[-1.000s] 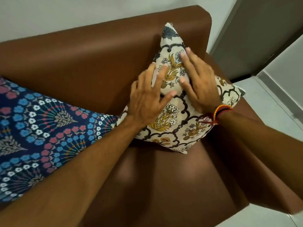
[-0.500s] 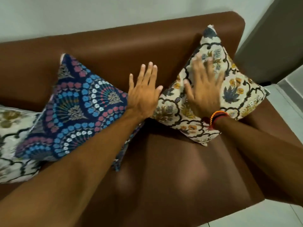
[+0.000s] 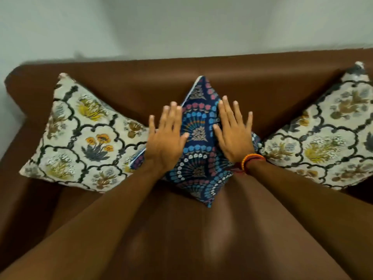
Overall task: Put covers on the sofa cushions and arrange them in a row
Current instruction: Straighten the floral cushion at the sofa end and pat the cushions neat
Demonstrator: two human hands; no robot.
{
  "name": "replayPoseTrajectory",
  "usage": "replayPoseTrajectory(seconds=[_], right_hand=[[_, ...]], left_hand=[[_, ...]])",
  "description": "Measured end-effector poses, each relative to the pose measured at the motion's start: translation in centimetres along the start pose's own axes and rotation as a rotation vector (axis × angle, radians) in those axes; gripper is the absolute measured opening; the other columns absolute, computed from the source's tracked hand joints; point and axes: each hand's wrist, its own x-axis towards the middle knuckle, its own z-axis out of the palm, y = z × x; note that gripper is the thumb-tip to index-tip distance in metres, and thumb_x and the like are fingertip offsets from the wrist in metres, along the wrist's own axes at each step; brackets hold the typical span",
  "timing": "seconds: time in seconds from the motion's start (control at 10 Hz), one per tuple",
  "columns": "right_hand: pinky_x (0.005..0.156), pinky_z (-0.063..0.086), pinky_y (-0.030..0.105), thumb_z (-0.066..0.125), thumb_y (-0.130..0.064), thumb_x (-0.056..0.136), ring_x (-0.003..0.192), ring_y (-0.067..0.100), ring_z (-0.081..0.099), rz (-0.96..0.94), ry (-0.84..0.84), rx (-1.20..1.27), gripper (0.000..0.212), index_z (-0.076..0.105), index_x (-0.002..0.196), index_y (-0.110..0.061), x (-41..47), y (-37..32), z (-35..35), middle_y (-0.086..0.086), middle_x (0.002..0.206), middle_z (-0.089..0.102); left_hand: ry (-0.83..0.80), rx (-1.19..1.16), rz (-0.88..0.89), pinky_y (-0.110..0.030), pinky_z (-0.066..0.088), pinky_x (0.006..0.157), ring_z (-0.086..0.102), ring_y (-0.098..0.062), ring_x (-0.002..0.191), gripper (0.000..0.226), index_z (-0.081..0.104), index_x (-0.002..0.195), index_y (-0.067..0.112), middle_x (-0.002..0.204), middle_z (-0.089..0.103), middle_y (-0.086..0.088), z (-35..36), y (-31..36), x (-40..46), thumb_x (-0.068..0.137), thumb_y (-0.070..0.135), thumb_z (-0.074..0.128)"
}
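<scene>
Three covered cushions lean in a row against the back of the brown sofa (image 3: 252, 77), each standing on a corner. The middle one is a dark blue cushion (image 3: 198, 156) with pink and blue flowers. My left hand (image 3: 165, 138) lies flat on its left side and my right hand (image 3: 234, 134) lies flat on its right side, fingers spread, gripping nothing. A cream floral cushion (image 3: 84, 138) stands to the left and a second cream floral cushion (image 3: 323, 142) to the right, both touching the blue one at its side corners.
The brown sofa seat (image 3: 181, 239) stretches in front of the cushions, under my forearms. The left armrest (image 3: 12, 102) curves at the far left. A pale wall (image 3: 181, 27) rises behind the sofa back.
My view has swung left from the right cream cushion to the blue one. Both hands left the right cushion and now rest flat on the blue cushion, which stands more upright.
</scene>
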Motion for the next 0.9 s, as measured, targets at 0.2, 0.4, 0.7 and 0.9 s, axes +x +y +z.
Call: replayPoseTrajectory(seconds=[0.2, 0.4, 0.7, 0.9], right_hand=[[0.128, 0.015, 0.058, 0.033, -0.028, 0.111, 0.162, 0.031, 0.008, 0.121, 0.046, 0.055, 0.062, 0.013, 0.165, -0.008, 0.9, -7.5, 1.1, 0.011, 0.175, 0.006], [0.131, 0.011, 0.049, 0.035, -0.030, 0.111, 0.162, 0.023, 0.009, -0.379, -0.018, 0.205, 0.060, 0.017, 0.165, -0.013, 6.2, -25.5, 2.1, 0.004, 0.175, 0.011], [0.130, 0.011, 0.056, 0.027, -0.039, 0.111, 0.162, 0.031, 0.005, -0.248, -0.104, 0.142, 0.066, 0.000, 0.166, -0.015, 7.5, -30.7, 6.1, 0.005, 0.175, -0.003], [0.129, 0.014, 0.057, 0.025, -0.041, 0.111, 0.162, 0.029, 0.008, -0.206, -0.200, 0.067, 0.066, 0.002, 0.166, -0.015, 6.5, -29.0, 5.9, 0.004, 0.176, 0.001]], left_hand=[[-0.051, -0.019, -0.081, -0.062, 0.007, 0.125, 0.008, -0.024, 0.161, 0.077, 0.014, 0.165, 0.011, 0.174, 0.011, -0.008, -1.0, -5.4, -3.3, 0.106, 0.059, 0.025], [0.072, -0.022, -0.256, -0.059, 0.008, 0.127, 0.003, -0.023, 0.161, 0.072, 0.009, 0.166, 0.015, 0.175, 0.004, -0.004, -5.4, -19.2, -6.0, 0.106, 0.048, 0.030], [0.008, -0.045, -0.312, -0.062, 0.011, 0.125, 0.002, -0.027, 0.161, 0.073, 0.000, 0.166, 0.013, 0.175, -0.002, -0.007, -4.8, -27.4, -9.7, 0.108, 0.052, 0.024], [-0.001, -0.023, -0.594, -0.069, 0.016, 0.123, 0.007, -0.038, 0.159, 0.078, 0.008, 0.164, 0.004, 0.172, 0.001, -0.023, -5.3, -24.6, -9.2, 0.106, 0.052, 0.030]])
